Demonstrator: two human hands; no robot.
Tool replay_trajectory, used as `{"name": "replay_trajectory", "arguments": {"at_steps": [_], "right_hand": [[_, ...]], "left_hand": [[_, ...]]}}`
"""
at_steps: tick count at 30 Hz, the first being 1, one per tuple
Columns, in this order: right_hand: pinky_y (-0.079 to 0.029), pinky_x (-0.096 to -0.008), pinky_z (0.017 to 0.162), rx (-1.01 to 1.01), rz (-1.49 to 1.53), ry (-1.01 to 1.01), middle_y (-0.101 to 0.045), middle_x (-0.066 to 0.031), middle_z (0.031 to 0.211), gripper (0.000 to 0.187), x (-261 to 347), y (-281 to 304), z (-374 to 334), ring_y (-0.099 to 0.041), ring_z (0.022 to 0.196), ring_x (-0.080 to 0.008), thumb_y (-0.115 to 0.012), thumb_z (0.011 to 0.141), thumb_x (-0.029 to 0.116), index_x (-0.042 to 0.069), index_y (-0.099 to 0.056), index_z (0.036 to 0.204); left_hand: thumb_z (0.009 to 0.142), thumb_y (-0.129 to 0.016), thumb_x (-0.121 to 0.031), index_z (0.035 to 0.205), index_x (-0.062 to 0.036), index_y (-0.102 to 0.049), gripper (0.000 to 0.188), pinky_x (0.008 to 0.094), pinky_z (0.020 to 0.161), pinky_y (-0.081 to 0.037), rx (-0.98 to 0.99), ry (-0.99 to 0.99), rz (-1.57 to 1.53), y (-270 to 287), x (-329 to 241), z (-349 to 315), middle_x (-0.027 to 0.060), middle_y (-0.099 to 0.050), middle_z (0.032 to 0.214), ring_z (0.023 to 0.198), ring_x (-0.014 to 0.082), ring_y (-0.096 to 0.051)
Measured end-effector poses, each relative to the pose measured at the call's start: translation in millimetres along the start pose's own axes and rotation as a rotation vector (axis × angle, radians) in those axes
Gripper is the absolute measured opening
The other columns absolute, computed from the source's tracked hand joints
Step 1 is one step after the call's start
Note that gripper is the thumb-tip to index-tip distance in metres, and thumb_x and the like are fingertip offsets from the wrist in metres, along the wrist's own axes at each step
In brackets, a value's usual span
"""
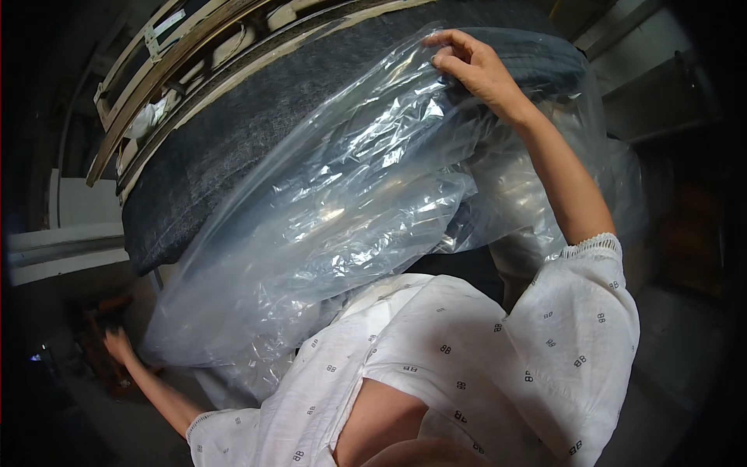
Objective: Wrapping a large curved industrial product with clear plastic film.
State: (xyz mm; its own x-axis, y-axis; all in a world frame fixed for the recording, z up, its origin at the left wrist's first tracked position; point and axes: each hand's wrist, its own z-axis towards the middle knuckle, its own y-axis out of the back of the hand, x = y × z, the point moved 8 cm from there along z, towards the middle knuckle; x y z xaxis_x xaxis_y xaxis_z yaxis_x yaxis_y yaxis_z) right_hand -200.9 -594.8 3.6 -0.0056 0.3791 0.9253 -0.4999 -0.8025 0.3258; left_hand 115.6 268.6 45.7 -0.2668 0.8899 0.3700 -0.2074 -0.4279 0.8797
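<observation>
A large clear plastic sheet [334,210] spreads in shiny folds across the table and down toward my body. At its far edge my right hand [478,70] is closed, pinching the film between thumb and fingers. My left hand [118,346] is stretched out at the lower left, apart from the sheet's left end and close to a dark brown object [113,307]. Dim light and small size hide how its fingers are set. Under the plastic lies dark grey fabric [210,163] covering the table's surface.
Along the far side of the table runs a rack of wooden slats [167,66], with a crumpled white piece [146,121] caught among them. A pale horizontal beam [70,245] stands at the left. More bunched plastic [615,187] hangs at the right.
</observation>
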Motion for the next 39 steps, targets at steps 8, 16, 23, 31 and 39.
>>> {"name": "replay_trajectory", "arguments": {"at_steps": [8,16,23,31,39], "right_hand": [[-0.038,-0.0182,0.061,0.018,0.050,0.037,-0.046,0.0042,0.067,0.031,-2.2,9.0,-19.7,-0.043,0.063,-0.0028,-0.057,0.080,0.008,0.001,-0.050,0.110],[-0.040,-0.0190,0.063,0.063,0.265,-0.018,-0.052,0.0018,0.072,0.037,12.6,12.9,-36.6,-0.048,0.067,-0.0044,-0.058,0.079,0.008,0.001,-0.046,0.113],[-0.041,-0.0198,0.063,-0.070,-0.052,0.071,-0.056,0.0013,0.080,0.027,21.9,69.6,-37.0,-0.050,0.068,-0.0084,-0.056,0.084,0.022,0.006,-0.059,0.106],[-0.038,-0.0223,0.065,0.031,-0.342,0.180,-0.049,-0.0012,0.075,0.011,40.4,64.2,-28.0,-0.047,0.071,-0.0102,-0.053,0.085,0.014,0.004,-0.049,0.084],[-0.043,-0.0377,0.059,0.631,-0.883,-0.148,-0.058,-0.0117,0.065,0.020,-75.0,61.3,-151.1,-0.057,0.066,-0.0300,-0.062,0.076,0.029,0.009,-0.059,0.074]], "left_hand": [[0.085,-0.055,-0.009,0.105,-0.0067,-0.062,0.021,0.0268,0.083,-0.045,0.043,-1.113,-1.264,317.1,-474.0,-200.0,0.0072,-0.057,0.104,0.097,0.0161,-0.056],[0.072,-0.067,-0.006,0.096,-0.0088,-0.067,0.023,0.0265,0.070,-0.048,-0.296,-1.798,-1.373,434.6,-611.3,-372.5,0.0045,-0.061,0.091,0.085,0.0155,-0.059],[0.079,-0.064,-0.009,0.089,-0.0031,-0.065,0.011,0.0212,0.071,-0.046,0.488,-1.544,-1.912,388.4,-645.8,-358.3,0.0017,-0.060,0.085,0.078,0.0092,-0.058],[0.090,-0.050,-0.013,0.096,-0.0075,-0.052,0.008,0.0224,0.070,-0.045,0.906,-1.329,-2.273,365.0,-647.0,-360.6,0.0024,-0.058,0.086,0.079,0.0101,-0.056],[0.087,-0.053,-0.013,0.098,-0.0130,-0.050,0.011,0.0174,0.049,-0.039,0.381,-0.681,-2.112,285.6,-567.5,-242.2,-0.0001,-0.057,0.087,0.060,0.0051,-0.048]]}}
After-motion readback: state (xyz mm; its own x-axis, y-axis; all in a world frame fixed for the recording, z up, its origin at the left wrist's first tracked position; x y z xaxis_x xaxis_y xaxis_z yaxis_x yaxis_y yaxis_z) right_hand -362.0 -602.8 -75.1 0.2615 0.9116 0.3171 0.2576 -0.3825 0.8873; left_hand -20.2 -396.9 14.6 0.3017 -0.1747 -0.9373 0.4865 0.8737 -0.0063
